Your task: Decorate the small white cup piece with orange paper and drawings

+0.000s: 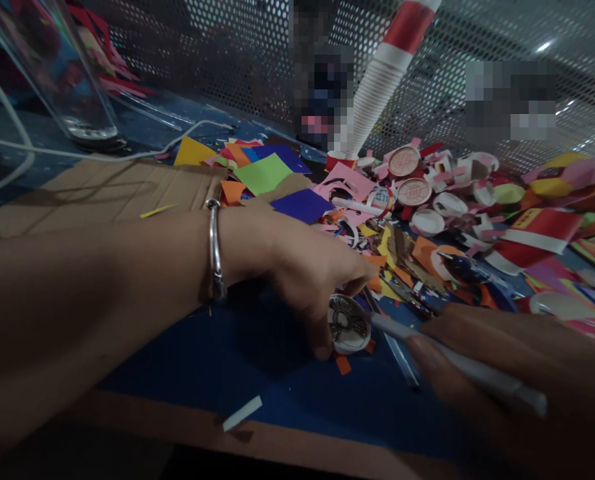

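A small round white paper cup bottom (348, 333), with dark lines drawn on its face, sits low over the blue tabletop (217, 373). Orange paper tabs (343, 364) stick out from under it. My left hand (305, 263), with a silver bracelet on its wrist, grips the cup bottom from its left side, thumb against the near edge. In my right hand (497, 353) is a slim pale marker (452, 360), its tip at the drawn face. Scissors (410, 297) lie just beyond the marker, partly hidden by my right hand.
Coloured paper scraps (265, 175) and several cut cup bottoms (415, 192) cover the back and right. A tall stack of red-and-white paper cups (387, 73) leans by the perforated metal screen (227, 53). Cardboard (92, 193), a white cable (142, 157) and a clear container (77, 80) are at left.
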Tool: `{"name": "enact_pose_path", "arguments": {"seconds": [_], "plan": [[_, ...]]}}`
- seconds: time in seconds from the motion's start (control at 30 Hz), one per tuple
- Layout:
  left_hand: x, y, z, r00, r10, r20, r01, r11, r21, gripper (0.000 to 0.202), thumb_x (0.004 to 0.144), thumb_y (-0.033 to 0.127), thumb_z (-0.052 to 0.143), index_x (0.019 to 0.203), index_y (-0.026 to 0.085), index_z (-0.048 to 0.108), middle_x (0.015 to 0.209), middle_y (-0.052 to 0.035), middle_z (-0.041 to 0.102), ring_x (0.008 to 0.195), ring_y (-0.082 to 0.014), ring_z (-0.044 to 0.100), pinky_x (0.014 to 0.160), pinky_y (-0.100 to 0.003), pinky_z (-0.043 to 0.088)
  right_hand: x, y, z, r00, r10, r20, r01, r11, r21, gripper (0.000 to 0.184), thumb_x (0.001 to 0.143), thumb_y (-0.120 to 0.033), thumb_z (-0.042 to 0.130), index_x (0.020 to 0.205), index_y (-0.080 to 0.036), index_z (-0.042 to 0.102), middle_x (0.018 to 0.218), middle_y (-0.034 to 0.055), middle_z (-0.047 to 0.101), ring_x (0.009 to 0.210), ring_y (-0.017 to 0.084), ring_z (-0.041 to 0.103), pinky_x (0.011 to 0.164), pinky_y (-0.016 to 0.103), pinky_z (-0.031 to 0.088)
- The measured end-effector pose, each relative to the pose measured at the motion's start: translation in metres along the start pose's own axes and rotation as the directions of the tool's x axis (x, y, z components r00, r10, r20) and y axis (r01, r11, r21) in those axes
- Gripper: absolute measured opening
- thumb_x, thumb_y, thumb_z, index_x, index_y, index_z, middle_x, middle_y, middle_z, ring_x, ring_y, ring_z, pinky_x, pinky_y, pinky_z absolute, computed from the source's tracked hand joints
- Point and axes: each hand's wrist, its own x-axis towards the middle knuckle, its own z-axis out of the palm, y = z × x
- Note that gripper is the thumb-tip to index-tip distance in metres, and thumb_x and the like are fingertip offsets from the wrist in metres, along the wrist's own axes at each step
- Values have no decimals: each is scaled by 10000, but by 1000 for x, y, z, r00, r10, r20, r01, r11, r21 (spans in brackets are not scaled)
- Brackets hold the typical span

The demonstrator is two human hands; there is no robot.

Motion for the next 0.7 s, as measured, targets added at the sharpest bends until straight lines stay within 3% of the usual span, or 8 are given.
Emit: {"name": "enact_pose_path", "arguments": {"seconds": [0.2,0.47,0.7], "plan": [[-1,0,0,1000,-11,-6,11,999,-34,495,652,353,915,1025,241,610,890,41,708,875,-216,663,678,-247,407,0,-2,3,1000,17,-17,-17,1000,15,416,1029,-284,464,615,-255,496,454,-66,522,348,104,525,392,270,347],[-1,0,0,1000,3,-15,-3,1000,22,511,673,379,927,1032,225,598,869,42,682,792,-192,639,581,-247,362,-8,-2,5,999,27,16,-27,1000,-4,474,1049,-298,420,593,-250,540,494,-24,574,386,126,546,434,302,340],[-1,1,0,1000,-26,-11,27,1000,13,531,658,367,930,1069,230,624,879,37,703,829,-211,656,652,-248,394,-7,-2,5,999,19,33,-20,1000,15,461,1051,-281,412,608,-250,537,501,-12,584,405,136,568,447,318,344]]}}
